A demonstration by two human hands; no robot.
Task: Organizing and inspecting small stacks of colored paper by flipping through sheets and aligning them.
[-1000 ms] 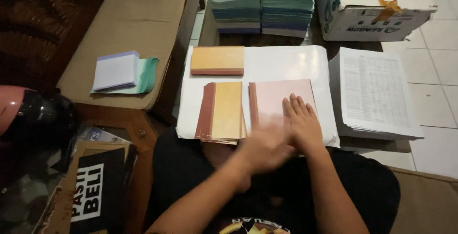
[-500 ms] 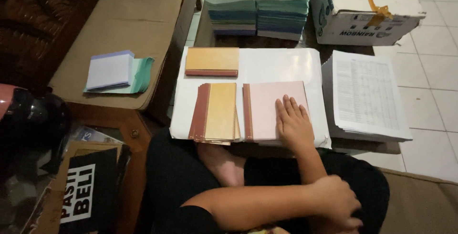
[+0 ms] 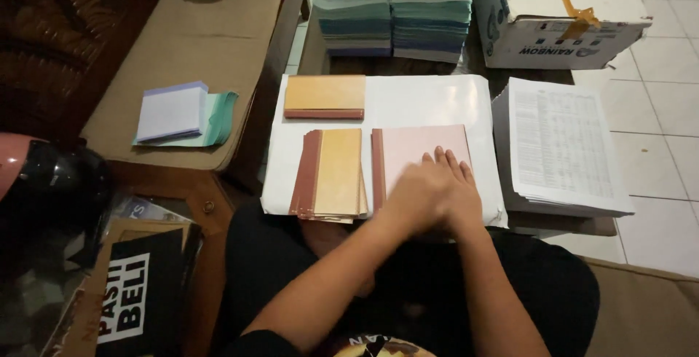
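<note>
Starting at the left, note the small purple and green paper pads point(image 3: 182, 115) lying on the bench, well apart from your work. On the white sheet point(image 3: 429, 102) lie one yellow booklet point(image 3: 325, 97) and, nearer you, a yellow stack point(image 3: 331, 175). Just beside that stack is the pink-covered booklet point(image 3: 422, 154): your left hand point(image 3: 419, 195) and right hand point(image 3: 457, 191) overlap flat on it, fingers together, gripping nothing, apparently pressing it flat. Printed sheets point(image 3: 561, 146) sit at the right

A stack of printed sheets point(image 3: 564, 146) lies at the right, teal paper reams point(image 3: 397, 29) behind, a dark helmet point(image 3: 51, 182) at the left.
</note>
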